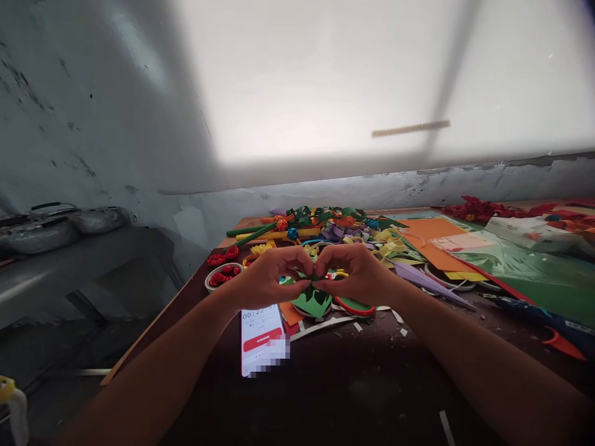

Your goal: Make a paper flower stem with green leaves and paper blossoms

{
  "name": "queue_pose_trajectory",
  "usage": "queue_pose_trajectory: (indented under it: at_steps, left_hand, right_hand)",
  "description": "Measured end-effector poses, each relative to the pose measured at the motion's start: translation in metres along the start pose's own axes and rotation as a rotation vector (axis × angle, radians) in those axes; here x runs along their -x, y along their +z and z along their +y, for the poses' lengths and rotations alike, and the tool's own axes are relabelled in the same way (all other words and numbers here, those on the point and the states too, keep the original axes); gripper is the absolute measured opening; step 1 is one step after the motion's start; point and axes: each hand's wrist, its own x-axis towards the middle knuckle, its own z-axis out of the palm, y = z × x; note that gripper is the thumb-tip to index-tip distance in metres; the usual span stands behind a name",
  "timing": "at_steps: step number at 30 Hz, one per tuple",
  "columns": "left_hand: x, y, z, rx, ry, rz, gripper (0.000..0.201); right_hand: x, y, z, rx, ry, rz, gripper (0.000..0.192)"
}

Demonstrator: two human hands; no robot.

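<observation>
Over the table, my left hand (274, 275) and my right hand (357, 272) meet fingertip to fingertip. Both are closed in a pinch on a small dark green paper piece (316, 293) with pointed, leaf-like ends hanging below the fingers. Its upper part is hidden by my fingertips. Behind and below it lies light green paper (311, 307). A red-rimmed ring (356, 310) is just under my right hand. Below my left hand lies a lit phone (260, 342) with a timer on its screen.
A white round container (209, 282) of red paper flowers stands at the left. Curled coloured paper strips (334, 232) pile up behind my hands. Orange sheets (427, 238), a purple paper cone (430, 285) and dark-handled scissors (543, 322) lie right. Paper scraps (403, 332) are scattered near.
</observation>
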Motion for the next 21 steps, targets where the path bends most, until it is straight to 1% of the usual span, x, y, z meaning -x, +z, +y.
queue_pose_trajectory:
  at_steps: [4,8,13,15,18,21]
  left_hand:
    - [-0.001,-0.001,0.002,-0.134,0.075,0.033,0.01]
    - [-0.001,-0.001,-0.002,-0.084,0.046,0.038,0.007]
    - [-0.002,0.003,-0.006,-0.032,0.04,0.112,0.008]
    - [-0.004,0.005,-0.005,-0.045,0.052,0.143,0.006]
    - [-0.005,0.008,-0.003,-0.091,0.069,0.21,0.003]
    - [-0.006,0.011,-0.003,-0.153,0.113,0.312,0.002]
  right_hand:
    - [0.001,-0.002,0.001,-0.044,0.064,-0.036,0.016]
    - [0.0,-0.004,0.001,-0.093,0.108,-0.081,0.016]
    - [-0.002,-0.006,0.0,-0.241,0.186,-0.077,0.022]
    - [-0.004,-0.006,0.0,-0.265,0.197,-0.056,0.025]
    - [-0.005,-0.006,0.0,-0.219,0.171,0.012,0.028]
    - [-0.004,-0.004,0.0,-0.098,0.098,0.11,0.02]
